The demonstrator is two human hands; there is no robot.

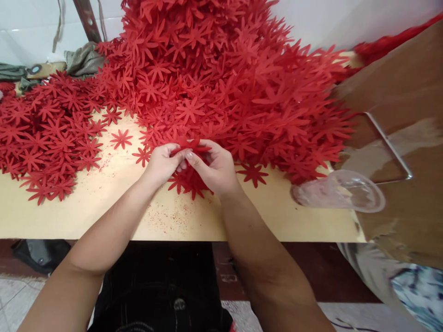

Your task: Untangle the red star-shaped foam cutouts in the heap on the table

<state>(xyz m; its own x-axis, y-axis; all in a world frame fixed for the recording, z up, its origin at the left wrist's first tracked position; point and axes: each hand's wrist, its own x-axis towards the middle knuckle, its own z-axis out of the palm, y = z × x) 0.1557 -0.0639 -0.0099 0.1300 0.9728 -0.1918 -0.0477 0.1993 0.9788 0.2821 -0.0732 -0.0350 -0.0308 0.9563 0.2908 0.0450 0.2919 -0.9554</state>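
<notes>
Both hands meet at the near middle of the pale table [86, 216], just in front of a tall heap of red flower cut-outs [221, 78]. The left hand [162, 162] and right hand [216, 168] have their fingertips pressed together on a small bunch of red flowers [188, 177] — thumbs and forefingers pinched on its upper edge, the rest of the bunch fanning out beneath the palms and touching the tabletop. The pieces look thin, light and floppy, probably felt or foam sheet; the narrow petals would likely bend or tear if tugged, so the centre of each flower seems the safer place to grip, with a gentle pinch rather than a squeeze. Loose single flowers lie just beside the hands, and a flatter spread of them [41, 138] covers the left of the table. Red dust speckles the bare surface. To the right, a clear plastic cup [341, 191] lies tipped on its side — well apart from the hands.
</notes>
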